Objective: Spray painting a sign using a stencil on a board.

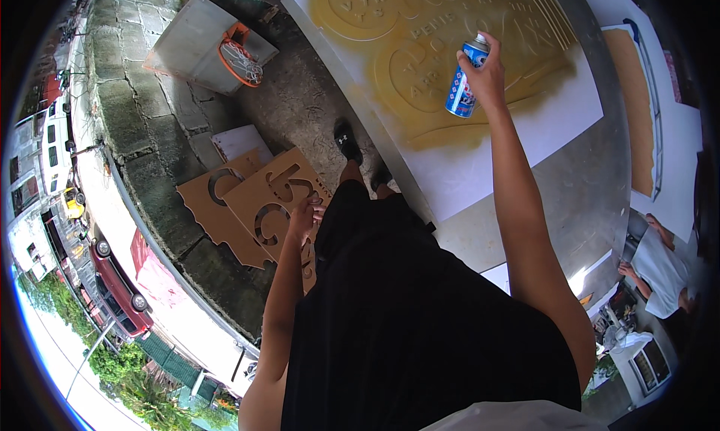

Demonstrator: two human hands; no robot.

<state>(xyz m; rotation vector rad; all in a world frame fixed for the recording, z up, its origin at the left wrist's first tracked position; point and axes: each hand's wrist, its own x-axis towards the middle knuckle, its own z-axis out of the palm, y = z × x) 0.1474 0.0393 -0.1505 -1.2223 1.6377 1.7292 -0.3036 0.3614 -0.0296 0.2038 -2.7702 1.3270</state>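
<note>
The person's right hand [487,80] holds a blue spray can [462,86] up over the big tabletop [517,206]. Its fingers [493,48] are clamped around the can, and one reaches up to the white top. The can leans a little. Below it lies a white sheet [559,131], covered in a big patch of gold paint [450,135] with letters and curly lines in it.

The left hand [304,217] hangs down by the leg. Its fingers look curled, but I cannot tell if they are together or a bit apart. I see nothing in them. Farther down, brown cardboard pieces [259,198] with shapes cut out lie on the ground.

Some things could go wrong here. If the can slips, it could drop on the sheet and smudge the gold — the paint may be wet, though I can't tell. Too much spray in one spot could make drips. If the arm or the dark clothes [420,318] brush the sheet, they could smear the gold. A puff of wind could carry the spray sideways — past the sheet's edge and onto the tabletop.
</note>
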